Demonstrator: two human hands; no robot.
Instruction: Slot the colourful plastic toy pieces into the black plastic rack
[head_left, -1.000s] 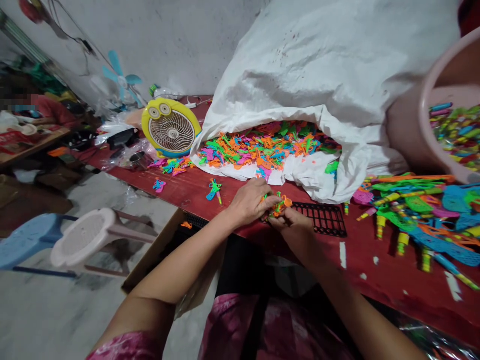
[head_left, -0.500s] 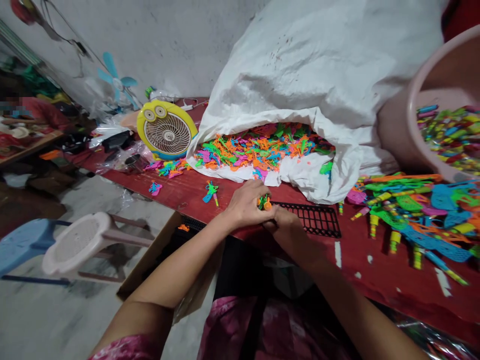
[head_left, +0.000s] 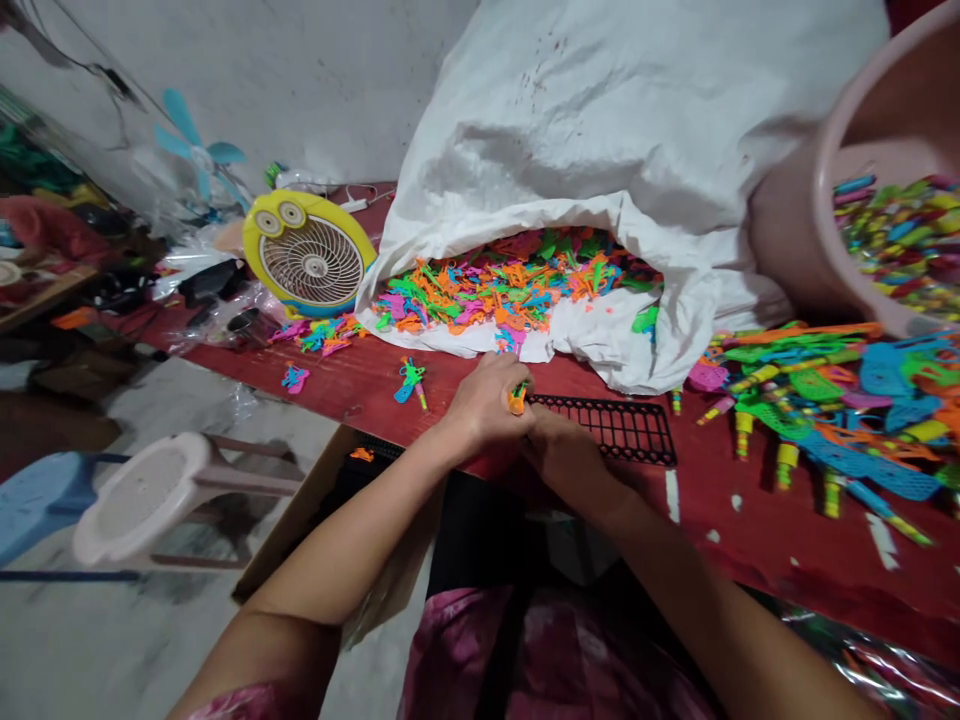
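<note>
My left hand (head_left: 491, 402) is closed around small orange and green plastic pieces (head_left: 517, 398) at the table's front edge. Against it, my right hand (head_left: 561, 445) has its fingers curled; what they hold, if anything, is hidden. A black plastic grid (head_left: 630, 428) lies on the red table (head_left: 480, 470), its left end behind my right hand. Just beyond my hands, a white sack (head_left: 585, 130) opens onto many small orange, green, pink and blue plastic pieces (head_left: 495, 285). A green and blue piece with a striped stick (head_left: 410, 382) lies to the left of my hands.
A yellow fan (head_left: 311, 255) stands at the back left. Colourful assembled toys (head_left: 847, 410) are piled on the right, below a pink bucket (head_left: 795, 230) of small pieces. Stools (head_left: 150, 495) and an open cardboard box (head_left: 281, 530) are at lower left. A person's sleeve (head_left: 52, 232) shows far left.
The view has shifted slightly. My hands remain together at the table edge, and less of the green and orange pieces shows in my left hand.
</note>
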